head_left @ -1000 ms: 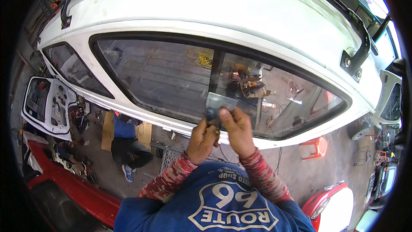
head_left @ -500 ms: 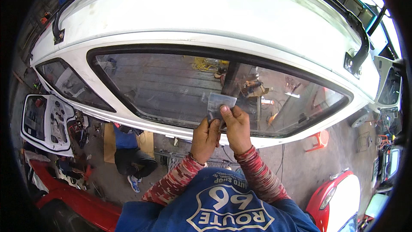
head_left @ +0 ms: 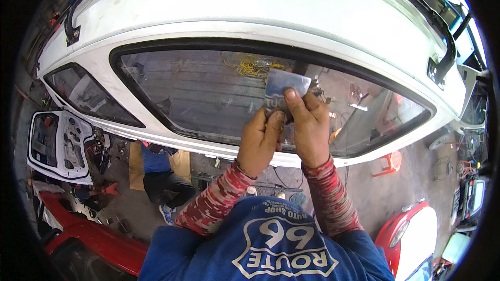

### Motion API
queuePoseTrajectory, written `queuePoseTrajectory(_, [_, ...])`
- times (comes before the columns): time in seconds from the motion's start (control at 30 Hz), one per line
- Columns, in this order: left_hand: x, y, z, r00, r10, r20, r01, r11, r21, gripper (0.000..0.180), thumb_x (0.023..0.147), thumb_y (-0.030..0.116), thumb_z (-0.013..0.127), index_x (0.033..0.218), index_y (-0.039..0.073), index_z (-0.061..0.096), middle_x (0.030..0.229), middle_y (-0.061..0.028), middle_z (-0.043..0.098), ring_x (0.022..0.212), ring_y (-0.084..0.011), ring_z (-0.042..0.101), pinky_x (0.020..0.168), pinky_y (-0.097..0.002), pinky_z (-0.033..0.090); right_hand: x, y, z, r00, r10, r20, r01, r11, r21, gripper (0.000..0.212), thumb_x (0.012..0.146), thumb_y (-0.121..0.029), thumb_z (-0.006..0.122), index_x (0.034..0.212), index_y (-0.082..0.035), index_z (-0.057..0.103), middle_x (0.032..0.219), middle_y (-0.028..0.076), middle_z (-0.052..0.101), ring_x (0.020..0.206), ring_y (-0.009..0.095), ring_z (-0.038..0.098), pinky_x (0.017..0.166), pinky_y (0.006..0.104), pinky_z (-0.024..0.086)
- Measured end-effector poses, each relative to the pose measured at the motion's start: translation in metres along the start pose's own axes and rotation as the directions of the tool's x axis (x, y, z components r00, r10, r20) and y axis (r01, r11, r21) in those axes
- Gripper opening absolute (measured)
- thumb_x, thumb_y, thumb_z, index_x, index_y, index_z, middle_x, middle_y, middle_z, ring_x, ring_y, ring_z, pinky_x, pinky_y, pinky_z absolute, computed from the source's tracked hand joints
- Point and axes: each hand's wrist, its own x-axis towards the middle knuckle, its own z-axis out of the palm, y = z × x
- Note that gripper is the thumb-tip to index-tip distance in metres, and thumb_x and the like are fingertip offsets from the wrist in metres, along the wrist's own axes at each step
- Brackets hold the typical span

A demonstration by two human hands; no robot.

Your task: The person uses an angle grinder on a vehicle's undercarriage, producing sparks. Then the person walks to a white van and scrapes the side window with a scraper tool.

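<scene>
Pinched between both my hands is a small clear plastic packet [head_left: 289, 79], its top edge tilted up toward the window. My left hand [head_left: 259, 143] grips its lower left part with the thumb on top. My right hand [head_left: 312, 132] presses its thumb on the packet's lower middle, fingers curled behind. What lies inside the packet is hard to make out. Just beyond it is a long side window [head_left: 198, 93] with a black rubber seal, set in a white vehicle [head_left: 229, 8].
Black rack feet [head_left: 74, 34] stand on the vehicle's roof. At left, a person [head_left: 161, 177] lies on cardboard [head_left: 136, 164], near a detached white door [head_left: 60, 148] and a red car body panel [head_left: 99, 237]. On the right are an orange-red stool [head_left: 389, 163] and a red-and-white car [head_left: 406, 239].
My hands have risen with the packet, moving slightly right and farther over the window. The view has shifted a little. The packet stays pinched between both hands.
</scene>
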Motion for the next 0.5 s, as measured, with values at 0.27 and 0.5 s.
queuePoseTrajectory(0.27, [-0.002, -0.013, -0.024, 0.941, -0.051, -0.336, 0.079, 0.994, 0.07, 0.033, 0.108, 0.037, 0.052, 0.102, 0.004, 0.057, 0.08, -0.001, 0.059, 0.062, -0.0062, 0.055, 0.052, -0.023, 0.043, -0.002, 0.03, 0.042, 0.994, 0.099, 0.053, -0.081, 0.959, -0.272, 0.039, 0.093, -0.03, 0.069, 0.077, 0.004, 0.06, 0.072, 0.028, 0.06, 0.065, 0.045, 0.061, 0.058, 0.047, 0.047])
queuePoseTrajectory(0.5, [-0.021, -0.002, -0.018, 0.999, 0.042, 0.013, -0.044, 0.988, 0.151, 0.023, 0.108, 0.024, 0.049, 0.111, 0.002, 0.059, 0.079, 0.0007, 0.057, 0.063, -0.0065, 0.051, 0.056, -0.0244, 0.043, -0.02, 0.034, -0.001, 0.997, -0.042, 0.066, 0.029, 0.981, 0.191, 0.025, 0.1, -0.021, 0.064, 0.1, 0.004, 0.068, 0.078, 0.014, 0.067, 0.068, 0.016, 0.062, 0.062, 0.0348, 0.049])
